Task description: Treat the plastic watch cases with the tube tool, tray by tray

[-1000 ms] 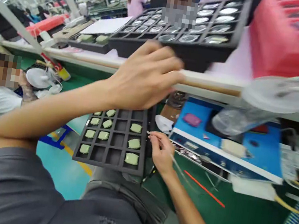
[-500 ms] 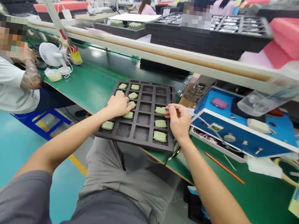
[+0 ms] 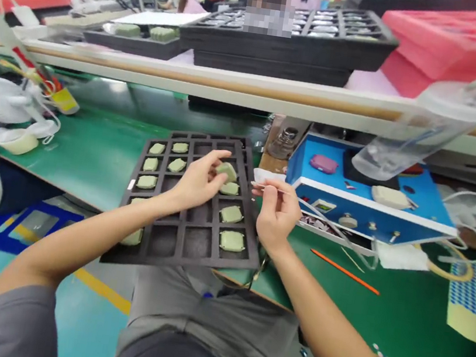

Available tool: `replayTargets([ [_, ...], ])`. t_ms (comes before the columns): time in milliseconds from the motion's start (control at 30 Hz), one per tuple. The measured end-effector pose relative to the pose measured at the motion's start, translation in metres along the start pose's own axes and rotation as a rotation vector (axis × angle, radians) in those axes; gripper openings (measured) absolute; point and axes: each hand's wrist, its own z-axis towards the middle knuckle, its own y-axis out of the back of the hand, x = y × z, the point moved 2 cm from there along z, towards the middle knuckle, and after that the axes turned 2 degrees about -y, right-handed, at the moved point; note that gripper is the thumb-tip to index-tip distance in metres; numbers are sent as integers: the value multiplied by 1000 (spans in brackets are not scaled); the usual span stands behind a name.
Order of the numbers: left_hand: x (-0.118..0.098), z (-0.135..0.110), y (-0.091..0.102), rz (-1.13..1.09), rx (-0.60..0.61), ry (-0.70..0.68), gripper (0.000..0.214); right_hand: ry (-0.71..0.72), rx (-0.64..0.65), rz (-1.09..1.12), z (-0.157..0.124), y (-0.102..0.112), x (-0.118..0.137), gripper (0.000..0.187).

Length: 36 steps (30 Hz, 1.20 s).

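A black compartment tray (image 3: 197, 242) rests at the bench edge above my lap, with pale green, watch-shaped cases in some of its pockets. My left hand (image 3: 196, 183) is pinched on one pale green case (image 3: 226, 170), holding it tilted over the right-hand column. Just below it, another green case (image 3: 230, 188) sits in its pocket, partly covered. By the tray's right rim, my right hand (image 3: 278, 213) grips a thin white stick (image 3: 263, 187) between thumb and fingers, its tip pointing left towards the held case. My left forearm hides part of the left columns.
Right of the tray stands a blue control box (image 3: 329, 188) carrying a purple case (image 3: 324, 164) and a clear cup (image 3: 384, 146). An orange stick (image 3: 344, 271) lies on the green bench. A shelf rail (image 3: 158, 79) crosses behind. A white fan (image 3: 3, 101) and a co-worker's arm are at left.
My left hand has moved from the left columns to the right column, now with a green case lifted in its fingers. My right hand keeps the stick by the tray's right side. The view has turned right.
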Motion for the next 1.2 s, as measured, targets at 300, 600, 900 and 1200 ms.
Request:
replayTargets([
  [300, 12, 2, -42, -627, 31, 343, 42, 19, 116, -102, -1, 1, -3, 15],
  [600, 7, 0, -43, -621, 0, 334, 39, 30, 82, -116, -5, 2, 0, 14],
  [900, 8, 0, -44, -584, 9, 289, 35, 68, 100, -149, -5, 1, 1, 14],
  [1200, 8, -1, -44, -572, 8, 282, 34, 59, 108, -165, -5, 2, 1, 15],
])
